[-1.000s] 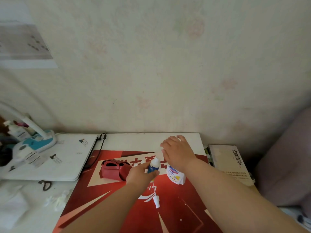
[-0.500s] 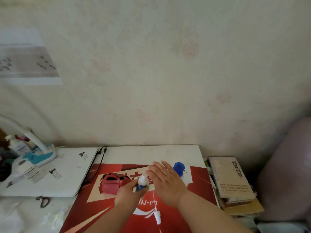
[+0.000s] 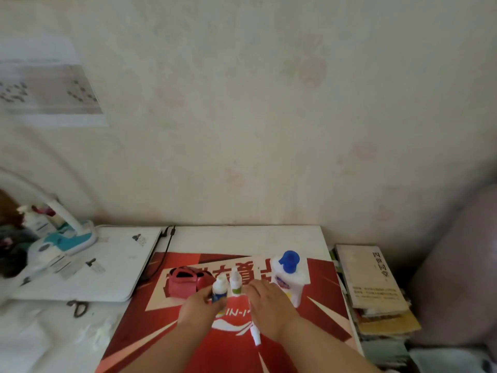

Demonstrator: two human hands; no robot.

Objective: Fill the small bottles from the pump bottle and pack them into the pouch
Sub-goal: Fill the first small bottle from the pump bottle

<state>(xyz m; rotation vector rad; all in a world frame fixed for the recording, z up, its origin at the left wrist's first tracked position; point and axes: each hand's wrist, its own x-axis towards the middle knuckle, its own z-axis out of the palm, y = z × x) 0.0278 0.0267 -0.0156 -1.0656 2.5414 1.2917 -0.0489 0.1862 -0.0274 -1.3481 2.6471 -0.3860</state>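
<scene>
The left hand (image 3: 200, 305) holds a small blue-label bottle (image 3: 218, 290) upright, fingers (image 3: 208, 294) curled round its lower part. Just at its 3 o'clock stands a green-label bottle (image 3: 236, 283). The right hand (image 3: 269, 305) is beside this one, but I cannot tell if it grips. The pump bottle (image 3: 289, 278) stands at 1 o'clock from the right hand, and the pink pouch (image 3: 183, 282) at 10 o'clock from the left.

A desk lamp (image 3: 62, 237), a white laptop (image 3: 113, 267) and scissors (image 3: 78, 308) are seen at the left, while books (image 3: 376, 281) are stacked at the right.
</scene>
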